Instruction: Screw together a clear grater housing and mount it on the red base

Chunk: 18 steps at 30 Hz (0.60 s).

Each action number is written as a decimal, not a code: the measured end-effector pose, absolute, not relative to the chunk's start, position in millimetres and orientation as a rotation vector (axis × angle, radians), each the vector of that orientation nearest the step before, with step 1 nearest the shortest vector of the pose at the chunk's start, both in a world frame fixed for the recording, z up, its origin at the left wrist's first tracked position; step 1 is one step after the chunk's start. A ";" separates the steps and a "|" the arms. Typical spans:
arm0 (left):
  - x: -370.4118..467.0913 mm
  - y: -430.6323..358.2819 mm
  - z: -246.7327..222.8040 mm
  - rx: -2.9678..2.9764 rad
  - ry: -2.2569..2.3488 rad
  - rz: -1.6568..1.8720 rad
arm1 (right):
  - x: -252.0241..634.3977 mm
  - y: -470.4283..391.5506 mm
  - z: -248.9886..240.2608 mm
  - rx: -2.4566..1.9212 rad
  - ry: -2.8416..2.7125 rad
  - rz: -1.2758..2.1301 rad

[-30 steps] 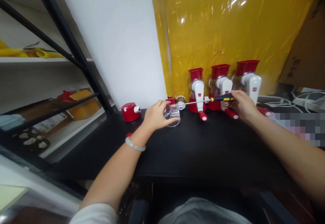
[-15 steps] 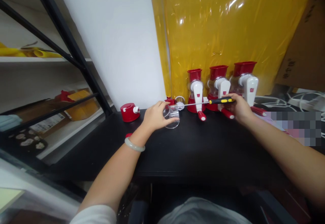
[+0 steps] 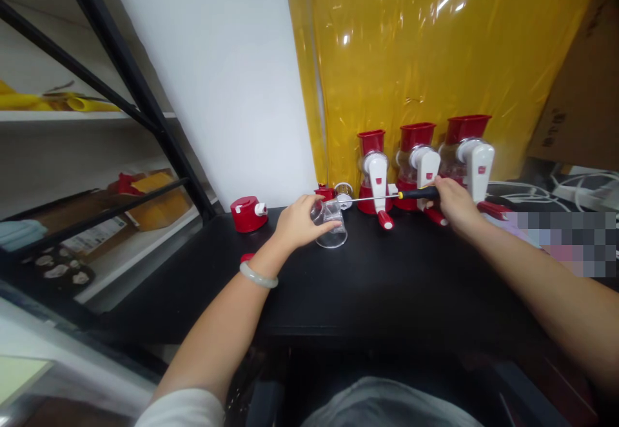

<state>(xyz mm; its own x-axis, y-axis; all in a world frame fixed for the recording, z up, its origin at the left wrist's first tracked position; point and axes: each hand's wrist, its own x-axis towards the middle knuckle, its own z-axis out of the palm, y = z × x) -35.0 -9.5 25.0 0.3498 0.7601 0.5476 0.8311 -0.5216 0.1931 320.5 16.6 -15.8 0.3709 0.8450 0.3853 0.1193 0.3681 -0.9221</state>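
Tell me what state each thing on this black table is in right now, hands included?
Left hand: closed around the clear cup.
Clear cup: tilted, held on the table.
Right hand: gripping the screwdriver handle.
Screwdriver: level, tip at the cup.
Three red-and-white grinders: upright, in a row.
Red base: lying apart, untouched.

Both forearms reach forward, bare below a pale sleeve at the left elbow. The left hand (image 3: 297,224) curls with fingers and thumb closed in a grip, wrist nearly straight. The right hand (image 3: 452,202) is farther out, fingers apparently wrapped shut, knuckles up.
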 end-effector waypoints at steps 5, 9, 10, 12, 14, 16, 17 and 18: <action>-34.1 -9.4 25.9 -2.487 -1.488 -0.908 | 322.8 24.1 -19.8 -1.072 -0.938 0.725; -33.7 -8.6 25.8 -2.498 -1.492 -0.912 | 327.9 30.9 -22.4 -1.073 -0.911 0.744; -33.8 -8.4 25.7 -2.500 -1.489 -0.915 | 329.3 31.9 -22.7 -1.079 -0.923 0.736; -34.1 -7.9 25.1 -2.506 -1.476 -0.923 | 331.5 33.6 -23.0 -1.087 -0.942 0.717; -34.4 -7.4 24.4 -2.513 -1.468 -0.935 | 332.4 34.7 -23.0 -1.080 -0.951 0.706; -34.9 -6.9 23.7 -2.521 -1.468 -0.949 | 331.7 34.1 -22.3 -1.051 -0.949 0.717; -35.1 -6.7 23.3 -2.524 -1.467 -0.954 | 330.8 32.8 -21.5 -1.036 -0.951 0.727; -35.3 -6.5 23.1 -2.528 -1.463 -0.957 | 329.5 30.8 -20.5 -1.026 -0.960 0.731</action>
